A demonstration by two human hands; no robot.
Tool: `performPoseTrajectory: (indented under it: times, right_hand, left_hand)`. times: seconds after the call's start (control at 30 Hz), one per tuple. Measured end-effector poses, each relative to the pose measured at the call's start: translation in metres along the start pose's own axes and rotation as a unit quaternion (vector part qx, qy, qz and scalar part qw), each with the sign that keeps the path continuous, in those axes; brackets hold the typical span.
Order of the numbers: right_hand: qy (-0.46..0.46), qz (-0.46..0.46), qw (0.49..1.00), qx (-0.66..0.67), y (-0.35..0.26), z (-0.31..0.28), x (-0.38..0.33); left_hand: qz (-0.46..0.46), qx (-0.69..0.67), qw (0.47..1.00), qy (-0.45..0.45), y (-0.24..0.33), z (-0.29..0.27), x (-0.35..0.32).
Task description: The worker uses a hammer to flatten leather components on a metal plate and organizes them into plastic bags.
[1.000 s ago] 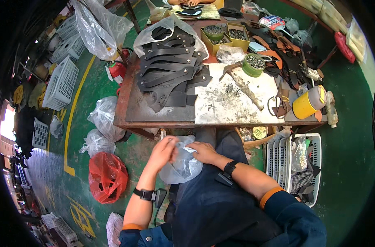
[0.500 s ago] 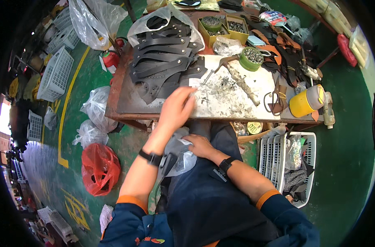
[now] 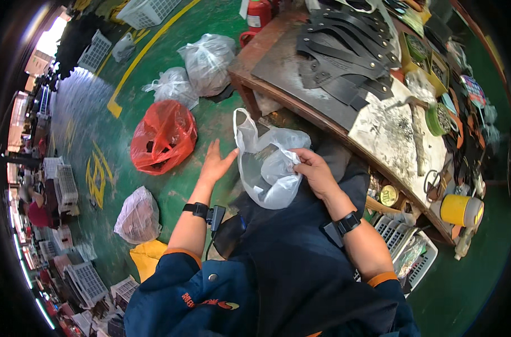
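Observation:
My right hand (image 3: 316, 171) grips a clear plastic bag (image 3: 266, 160) that hangs over my lap, just below the edge of the wooden workbench (image 3: 278, 84). My left hand (image 3: 215, 163) is open with fingers spread, a little to the left of the bag and not touching it. Black cut leather pieces (image 3: 339, 56) lie stacked on the bench top. Both wrists carry black bands.
On the green floor to my left lie a red plastic bag (image 3: 163, 135), two tied clear bags (image 3: 207, 59), and a whitish sack (image 3: 137, 216). A yellow tape roll (image 3: 460, 209) and a white basket (image 3: 407, 255) sit at the bench's right end. White crates stand further off.
My left hand came back from the bench top and now hovers open beside the bag. The view has swung left toward the floor. My right hand kept hold of the bag.

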State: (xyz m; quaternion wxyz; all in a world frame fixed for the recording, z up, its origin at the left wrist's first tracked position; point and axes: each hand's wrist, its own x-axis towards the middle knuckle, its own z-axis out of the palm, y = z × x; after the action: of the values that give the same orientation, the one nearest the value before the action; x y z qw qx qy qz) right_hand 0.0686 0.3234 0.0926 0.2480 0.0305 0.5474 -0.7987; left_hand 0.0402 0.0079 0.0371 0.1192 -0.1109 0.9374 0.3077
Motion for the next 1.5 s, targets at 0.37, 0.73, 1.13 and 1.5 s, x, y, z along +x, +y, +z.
performPoseTrajectory:
  times: [0.37,0.73,1.13,1.5]
  right_hand:
    - [-0.094,-0.006,0.989,0.117,-0.044,0.026,0.0]
    - [-0.069,-0.015,0.994,0.082,-0.038,0.023,-0.03]
    - [0.064,-0.007,0.993,0.096,-0.011,-0.036,0.005]
    - [-0.024,-0.077,0.987,-0.141,-0.015,-0.024,0.009]
  left_hand:
    - [-0.022,0.127,0.982,0.135,-0.007,-0.016,0.041]
    - [0.027,0.329,0.944,0.012,-0.023,0.02,0.034]
    - [-0.185,-0.724,0.659,0.082,-0.087,-0.025,0.028]
    - [-0.107,-0.77,0.617,0.122,-0.043,-0.094,0.003]
